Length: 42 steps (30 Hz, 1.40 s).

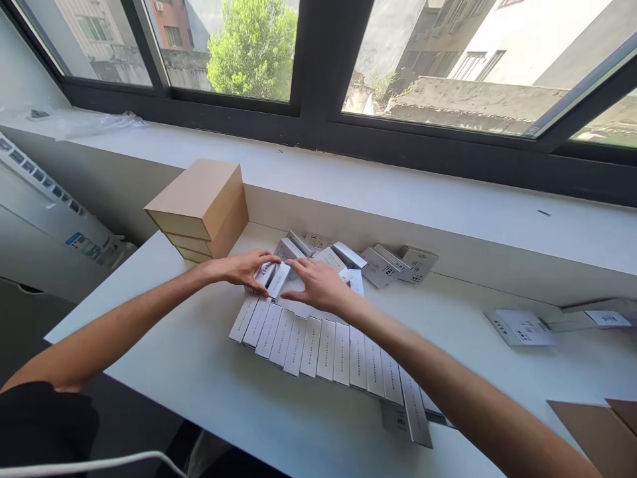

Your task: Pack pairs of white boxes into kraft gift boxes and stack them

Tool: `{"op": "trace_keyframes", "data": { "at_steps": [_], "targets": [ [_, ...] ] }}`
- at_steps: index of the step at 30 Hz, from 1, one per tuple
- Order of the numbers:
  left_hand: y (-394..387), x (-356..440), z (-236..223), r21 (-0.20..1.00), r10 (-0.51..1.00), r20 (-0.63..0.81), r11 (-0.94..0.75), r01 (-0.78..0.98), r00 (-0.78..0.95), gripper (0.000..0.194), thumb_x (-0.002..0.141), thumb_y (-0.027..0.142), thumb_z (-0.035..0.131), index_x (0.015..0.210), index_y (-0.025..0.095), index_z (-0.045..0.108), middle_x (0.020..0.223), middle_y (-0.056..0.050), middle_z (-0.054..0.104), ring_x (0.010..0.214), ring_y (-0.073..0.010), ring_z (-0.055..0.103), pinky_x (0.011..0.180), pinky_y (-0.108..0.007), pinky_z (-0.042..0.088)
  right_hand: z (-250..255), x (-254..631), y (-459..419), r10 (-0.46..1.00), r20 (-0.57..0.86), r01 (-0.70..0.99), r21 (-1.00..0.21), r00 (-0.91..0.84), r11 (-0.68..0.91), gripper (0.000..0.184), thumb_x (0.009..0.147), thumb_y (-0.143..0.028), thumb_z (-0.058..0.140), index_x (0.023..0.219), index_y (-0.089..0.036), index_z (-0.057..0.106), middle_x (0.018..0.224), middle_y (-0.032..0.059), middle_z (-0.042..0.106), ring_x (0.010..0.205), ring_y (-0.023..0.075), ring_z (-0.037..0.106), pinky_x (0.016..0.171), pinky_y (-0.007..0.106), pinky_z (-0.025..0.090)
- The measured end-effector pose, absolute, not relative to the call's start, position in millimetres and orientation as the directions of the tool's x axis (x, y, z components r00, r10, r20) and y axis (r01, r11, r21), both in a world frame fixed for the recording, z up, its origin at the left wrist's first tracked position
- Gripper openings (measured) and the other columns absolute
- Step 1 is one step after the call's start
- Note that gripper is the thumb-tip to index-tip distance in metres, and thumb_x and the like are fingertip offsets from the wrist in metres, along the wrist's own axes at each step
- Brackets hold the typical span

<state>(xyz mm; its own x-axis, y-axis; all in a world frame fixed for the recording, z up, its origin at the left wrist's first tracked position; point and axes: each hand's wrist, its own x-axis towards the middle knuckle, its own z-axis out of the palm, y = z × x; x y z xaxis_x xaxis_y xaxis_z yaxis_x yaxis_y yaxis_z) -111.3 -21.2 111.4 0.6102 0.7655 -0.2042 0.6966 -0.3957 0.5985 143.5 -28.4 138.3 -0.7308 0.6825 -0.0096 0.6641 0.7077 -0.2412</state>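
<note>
My left hand (pixel 249 271) is curled around a small white box (pixel 265 272), thumb at its near end and fingers at its far end. Close beside it is a second slim white box (pixel 279 280). My right hand (pixel 318 285) reaches in from the right with thumb and fingers apart, fingertips by the far end of that second box; whether they touch it I cannot tell. In front of both hands runs a long curved row of slim white boxes (pixel 297 345) standing side by side, each with a line of small print. My right forearm hides part of the row's right end.
Loose small boxes (pixel 381 265) lie in a heap along the wall. Stacked brown cartons (pixel 194 199) stand at the table's back left. Further right lie another white box (pixel 522 328) and an open cardboard flap (pixel 597 431). A windowsill (pixel 398 212) runs behind the white table (pixel 189 358).
</note>
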Motion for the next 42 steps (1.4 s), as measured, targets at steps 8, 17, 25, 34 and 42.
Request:
{"op": "trace_keyframes", "data": {
  "at_steps": [8,17,25,34,42],
  "targets": [
    [-25,-118,102,0.621,0.792,-0.121,-0.41,0.669,0.598,0.096,0.068,0.064,0.077,0.148,0.029,0.037,0.14,-0.01,0.045,0.13,-0.0307,0.045,0.104,-0.038,0.042,115,116,-10,0.685,-0.047,0.662,-0.315,-0.727,0.68,0.055,0.085,-0.053,0.065,0.125,-0.018,0.052,0.128,0.0162,0.052,0.105,0.0302,0.062,0.079,0.04,0.053],
    [-25,-105,96,0.628,0.811,-0.068,-0.418,0.656,0.582,0.098,0.064,0.063,0.08,0.147,0.031,0.039,0.141,-0.012,0.046,0.129,-0.0338,0.047,0.101,-0.041,0.044,117,128,-16,0.677,-0.054,0.638,-0.396,-0.734,0.66,0.062,0.085,-0.048,0.067,0.135,-0.019,0.044,0.13,0.0137,0.053,0.102,0.0238,0.064,0.088,0.038,0.052],
    [-26,-107,94,0.631,0.84,-0.064,-0.385,0.674,0.539,0.099,0.066,0.065,0.077,0.148,0.027,0.037,0.144,-0.013,0.044,0.134,-0.0344,0.044,0.106,-0.041,0.041,120,125,-15,0.64,-0.107,0.634,-0.334,-0.761,0.698,0.069,0.081,-0.061,0.069,0.13,-0.017,0.05,0.142,0.0187,0.049,0.12,0.034,0.058,0.092,0.044,0.052],
    [-22,-125,101,0.627,0.894,-0.099,-0.284,0.725,0.436,0.104,0.06,0.059,0.083,0.147,0.022,0.04,0.142,-0.014,0.046,0.133,-0.0341,0.044,0.108,-0.041,0.039,127,118,-16,0.6,-0.102,0.604,-0.25,-0.794,0.757,0.061,0.079,-0.058,0.071,0.119,-0.014,0.056,0.13,0.0199,0.055,0.119,0.0355,0.056,0.088,0.047,0.055],
    [-26,-130,103,0.638,0.882,-0.108,-0.292,0.713,0.458,0.103,0.061,0.06,0.082,0.148,0.024,0.04,0.139,-0.013,0.048,0.126,-0.0321,0.05,0.102,-0.039,0.044,120,117,-6,0.557,-0.121,0.569,-0.242,-0.821,0.786,0.06,0.087,-0.049,0.063,0.131,-0.009,0.055,0.15,0.0231,0.042,0.142,0.0359,0.036,0.108,0.049,0.044]
  ]
}}
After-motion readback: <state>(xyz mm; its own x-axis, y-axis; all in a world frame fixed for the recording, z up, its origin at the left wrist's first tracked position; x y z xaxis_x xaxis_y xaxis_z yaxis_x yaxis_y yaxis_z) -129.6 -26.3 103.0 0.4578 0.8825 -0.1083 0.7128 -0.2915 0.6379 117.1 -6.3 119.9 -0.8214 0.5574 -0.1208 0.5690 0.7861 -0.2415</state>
